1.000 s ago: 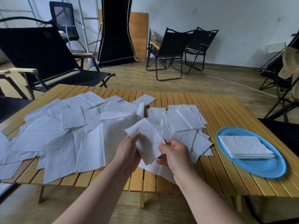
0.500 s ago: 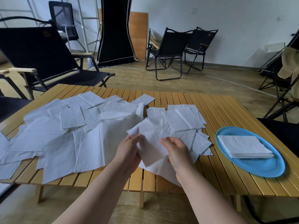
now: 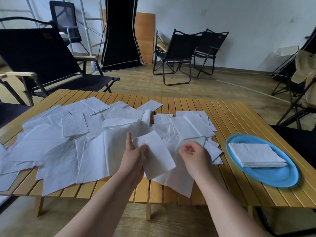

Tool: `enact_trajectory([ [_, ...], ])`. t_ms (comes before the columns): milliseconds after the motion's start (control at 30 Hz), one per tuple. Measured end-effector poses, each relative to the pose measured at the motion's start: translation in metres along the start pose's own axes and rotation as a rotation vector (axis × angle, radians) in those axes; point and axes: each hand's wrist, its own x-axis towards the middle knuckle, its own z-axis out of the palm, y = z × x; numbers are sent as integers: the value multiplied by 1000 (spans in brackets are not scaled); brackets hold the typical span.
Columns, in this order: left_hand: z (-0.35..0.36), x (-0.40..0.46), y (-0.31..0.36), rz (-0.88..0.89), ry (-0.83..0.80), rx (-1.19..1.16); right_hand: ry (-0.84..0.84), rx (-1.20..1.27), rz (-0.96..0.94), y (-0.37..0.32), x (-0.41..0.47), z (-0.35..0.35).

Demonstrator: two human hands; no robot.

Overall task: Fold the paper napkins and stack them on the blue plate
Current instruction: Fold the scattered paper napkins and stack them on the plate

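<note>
Slatted wooden counter in a plain room with a wood floor, and it's mostly buried in loose white napkins, overlapping every which way. Using the blue plate as the landmark: it sits on the counter with a neat stack of folded napkins on it. Just beside the plate, toward the middle of the counter, the left hand holds one folded napkin, lifted above the pile and tilted, thumb pinching its edge, so that grip is closed on the paper. Between that napkin and the plate, the right hand hovers with fingers loosely curled and nothing in them, so a relaxed, open grip, not touching the napkin. The messy pile spreads away from the plate past the left hand. Farther out, a black folding chair stands beyond the far side of the pile, and two more black chairs are back near the white wall.
</note>
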Motion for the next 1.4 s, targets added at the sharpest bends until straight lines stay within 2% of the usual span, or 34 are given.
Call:
enact_trajectory([
  [100,1,-2,0,5,18,78,53,-153,-24,22,12,-4],
  [233,4,-7,-1,6,-31,74,-168,-340,-42,40,18,12],
  [300,4,-10,-1,4,-59,60,-227,-436,-70,39,18,18],
  [533,2,-7,-4,-9,-49,15,-221,-386,-11,35,16,21],
  [767,4,-3,-8,-60,-27,31,57,-67,-53,22,11,11],
  [900,3,-3,-9,-108,-7,34,112,109,-84,16,9,12],
  [1133,8,-8,-9,-227,-23,-12,48,728,-64,-14,-2,8],
  [1267,8,-10,-11,-303,-85,-15,-88,1185,23,-26,-9,0],
  [1333,7,-9,-11,-340,-146,-48,-121,1296,72,-25,-8,-1],
  [1400,6,-9,-8,-346,-198,-117,-98,1276,134,-21,-6,1],
])
